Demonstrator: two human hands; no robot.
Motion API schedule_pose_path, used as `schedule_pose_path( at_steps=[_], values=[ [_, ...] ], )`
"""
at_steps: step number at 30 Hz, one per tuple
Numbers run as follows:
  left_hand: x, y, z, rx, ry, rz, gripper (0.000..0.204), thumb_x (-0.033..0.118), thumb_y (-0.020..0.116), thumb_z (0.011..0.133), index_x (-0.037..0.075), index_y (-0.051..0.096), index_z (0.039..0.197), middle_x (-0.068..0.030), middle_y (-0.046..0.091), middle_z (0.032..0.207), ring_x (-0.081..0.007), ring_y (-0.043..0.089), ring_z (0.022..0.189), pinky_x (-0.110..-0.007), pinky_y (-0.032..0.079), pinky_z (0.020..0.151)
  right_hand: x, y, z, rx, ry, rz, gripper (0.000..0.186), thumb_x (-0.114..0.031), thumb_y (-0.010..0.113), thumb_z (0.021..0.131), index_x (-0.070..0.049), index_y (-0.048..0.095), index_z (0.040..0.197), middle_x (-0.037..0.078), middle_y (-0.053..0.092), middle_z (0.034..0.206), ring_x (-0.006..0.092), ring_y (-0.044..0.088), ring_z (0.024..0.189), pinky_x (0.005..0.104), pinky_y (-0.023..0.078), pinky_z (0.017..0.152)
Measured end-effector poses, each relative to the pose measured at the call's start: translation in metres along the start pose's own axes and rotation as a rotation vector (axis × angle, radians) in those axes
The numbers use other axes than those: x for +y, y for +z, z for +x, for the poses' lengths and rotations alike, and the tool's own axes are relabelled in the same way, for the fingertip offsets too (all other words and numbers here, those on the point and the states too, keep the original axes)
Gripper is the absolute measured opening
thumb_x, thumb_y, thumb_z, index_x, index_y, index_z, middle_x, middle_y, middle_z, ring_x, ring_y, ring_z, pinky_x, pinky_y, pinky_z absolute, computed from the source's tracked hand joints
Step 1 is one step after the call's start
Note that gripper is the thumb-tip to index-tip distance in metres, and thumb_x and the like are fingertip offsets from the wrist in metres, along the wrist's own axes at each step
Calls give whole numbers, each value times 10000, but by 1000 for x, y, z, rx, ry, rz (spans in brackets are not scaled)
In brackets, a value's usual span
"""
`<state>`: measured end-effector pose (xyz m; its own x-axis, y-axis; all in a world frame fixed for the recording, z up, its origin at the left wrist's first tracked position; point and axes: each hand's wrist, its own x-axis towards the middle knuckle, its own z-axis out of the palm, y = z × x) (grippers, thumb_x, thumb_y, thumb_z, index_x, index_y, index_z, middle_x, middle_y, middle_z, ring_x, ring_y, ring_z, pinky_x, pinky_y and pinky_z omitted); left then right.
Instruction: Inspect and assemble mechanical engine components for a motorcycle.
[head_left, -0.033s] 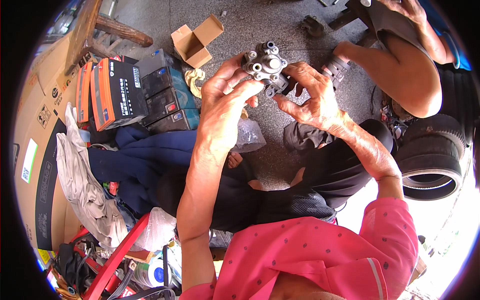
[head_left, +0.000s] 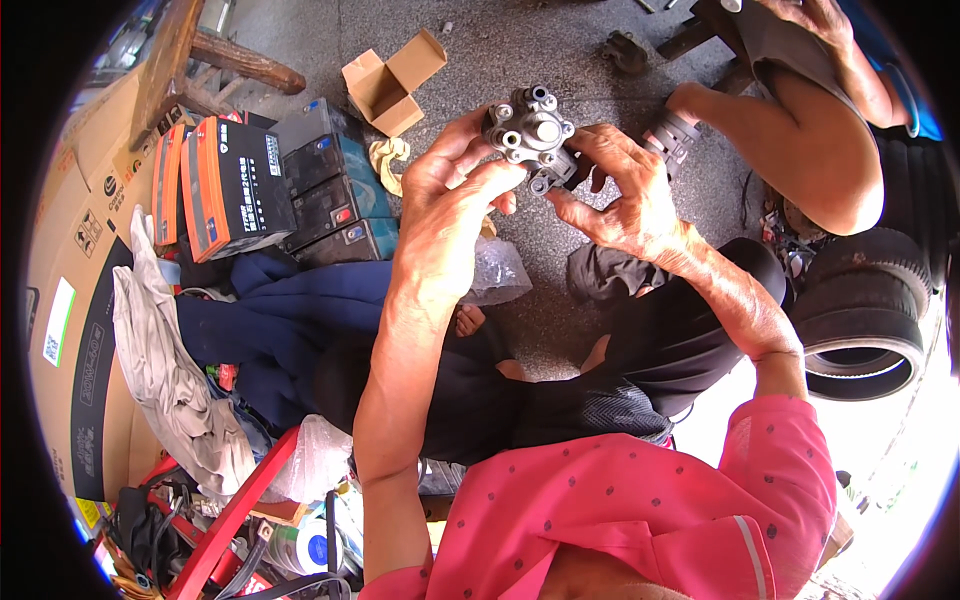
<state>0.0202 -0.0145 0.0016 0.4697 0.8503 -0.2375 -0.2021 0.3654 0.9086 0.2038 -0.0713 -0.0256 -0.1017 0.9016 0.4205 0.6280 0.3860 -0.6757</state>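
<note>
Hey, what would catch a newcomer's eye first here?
Probably the grey metal part, near the top centre, between the left hand and right hand. The pink shirt fills much of the lower edge. An open cardboard box sits up and left of the part.

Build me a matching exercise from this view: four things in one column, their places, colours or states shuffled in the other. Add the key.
Things
1. metal part
2. small cardboard box
3. tyres
4. shirt

Places, colours or states
A. pink
B. standing open on the floor
C. between the fingers of the left hand and the right hand
D. black, at the picture's right side

Pairs: 1-C, 2-B, 3-D, 4-A
</note>
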Motion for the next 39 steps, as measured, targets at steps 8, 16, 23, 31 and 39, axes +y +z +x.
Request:
schedule_pose_path(
  at_steps=[8,16,23,31,39],
  values=[
    [3,0,-1,-65,42,-59,387,7,573,814,9,543,1200,-55,628,1027,-84,547,789,-223,429,618,-7,-5,2,37,1,-40,516,-164,766,663,9,584,1114,128,621,935,225,647,762,299,540,684],
    [3,1,-1,-76,49,-72,398,14,570,808,15,542,1205,-51,630,1014,-90,544,768,-221,429,616,-5,-6,0,38,2,-25,518,-161,766,664,9,582,1118,127,622,944,221,649,763,297,541,678],
    [5,2,-2,-32,16,-59,403,26,574,799,15,548,1201,-45,639,947,-87,531,695,-217,438,609,-5,-5,-1,27,13,-9,517,-167,768,663,14,582,1111,134,625,954,232,651,776,303,542,696],
    [2,-1,-1,-15,-43,-49,392,16,578,797,13,555,1189,-50,637,934,-86,535,666,-204,442,577,-5,-4,-1,-7,50,3,507,-178,760,680,16,577,1111,145,624,962,243,657,791,308,542,696],
    [0,1,1,68,-75,-116,408,-11,589,786,7,550,1192,-50,633,904,-90,551,675,-196,450,555,-5,-3,0,-16,12,-39,538,-230,769,676,19,573,1111,146,619,956,240,655,787,316,541,681]
  ],
)
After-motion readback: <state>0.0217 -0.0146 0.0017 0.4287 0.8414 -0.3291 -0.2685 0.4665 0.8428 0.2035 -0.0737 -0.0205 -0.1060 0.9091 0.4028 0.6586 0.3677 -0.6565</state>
